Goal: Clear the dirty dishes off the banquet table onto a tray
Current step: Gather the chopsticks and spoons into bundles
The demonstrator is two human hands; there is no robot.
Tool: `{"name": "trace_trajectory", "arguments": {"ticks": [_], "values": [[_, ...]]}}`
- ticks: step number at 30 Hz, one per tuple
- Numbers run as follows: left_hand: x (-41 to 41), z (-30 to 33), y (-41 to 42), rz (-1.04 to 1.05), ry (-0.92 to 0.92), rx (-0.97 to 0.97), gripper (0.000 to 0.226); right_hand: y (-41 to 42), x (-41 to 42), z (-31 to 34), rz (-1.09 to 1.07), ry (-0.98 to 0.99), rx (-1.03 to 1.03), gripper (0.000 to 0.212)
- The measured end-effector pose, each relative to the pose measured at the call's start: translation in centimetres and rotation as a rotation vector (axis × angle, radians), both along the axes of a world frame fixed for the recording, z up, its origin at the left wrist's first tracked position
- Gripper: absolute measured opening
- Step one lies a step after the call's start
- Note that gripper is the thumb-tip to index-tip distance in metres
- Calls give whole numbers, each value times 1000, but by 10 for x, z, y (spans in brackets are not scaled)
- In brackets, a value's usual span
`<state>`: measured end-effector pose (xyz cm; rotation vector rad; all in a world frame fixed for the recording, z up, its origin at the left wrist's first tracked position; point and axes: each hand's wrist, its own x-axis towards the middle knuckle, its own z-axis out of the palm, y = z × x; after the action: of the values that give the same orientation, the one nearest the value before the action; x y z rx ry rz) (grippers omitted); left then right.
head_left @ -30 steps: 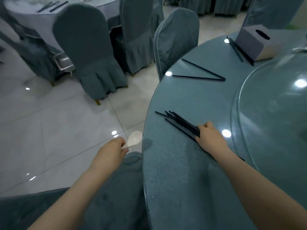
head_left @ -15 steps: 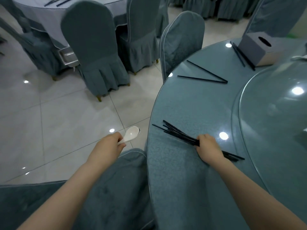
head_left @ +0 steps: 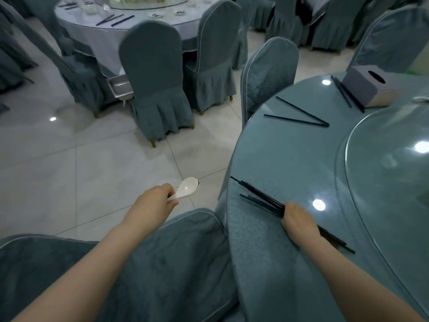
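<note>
The right hand (head_left: 299, 220) is closed around a bundle of black chopsticks (head_left: 260, 198) lying on the near left edge of the round table (head_left: 301, 159); the left hand (head_left: 153, 203) grips a small stack of white spoons (head_left: 186, 190) out over the floor, left of the table. To finish the gather well, I would square the tips against the glass before lifting (loose ends slip out); then collect the splayed pair (head_left: 299, 117) farther along and the pair (head_left: 346, 94) beside the tissue box (head_left: 369, 89). A metal tray (head_left: 120, 88) sits between chairs at far left.

Covered chairs (head_left: 151, 73), tissue box (head_left: 369, 89), perhaps.
</note>
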<state>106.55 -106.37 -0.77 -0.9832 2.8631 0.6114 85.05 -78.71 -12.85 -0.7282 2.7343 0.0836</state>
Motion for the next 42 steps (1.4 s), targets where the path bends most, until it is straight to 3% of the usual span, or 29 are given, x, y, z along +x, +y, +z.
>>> {"name": "trace_trajectory", "arguments": {"ticks": [2, 4, 9, 16, 21, 31, 42], "values": [[15, 5, -5, 12, 13, -5, 12, -5, 10, 5, -57, -82, -50, 5], [31, 11, -11, 17, 39, -12, 11, -13, 24, 10, 22, -76, -40, 6], [87, 35, -36, 58, 146, -90, 10, -62, 67, 38, 328, 105, -70, 13], [227, 67, -86, 188, 280, -191, 10, -168, 187, 122, 733, 425, -286, 23], [337, 78, -118, 237, 346, -245, 16, -226, 294, 156, 869, 561, -360, 30], [462, 86, -169, 177, 283, -306, 19, -296, 404, 181, 895, 629, -409, 31], [457, 78, -234, 114, 306, -451, 8, -342, 403, 188, 803, 593, -305, 19]]}}
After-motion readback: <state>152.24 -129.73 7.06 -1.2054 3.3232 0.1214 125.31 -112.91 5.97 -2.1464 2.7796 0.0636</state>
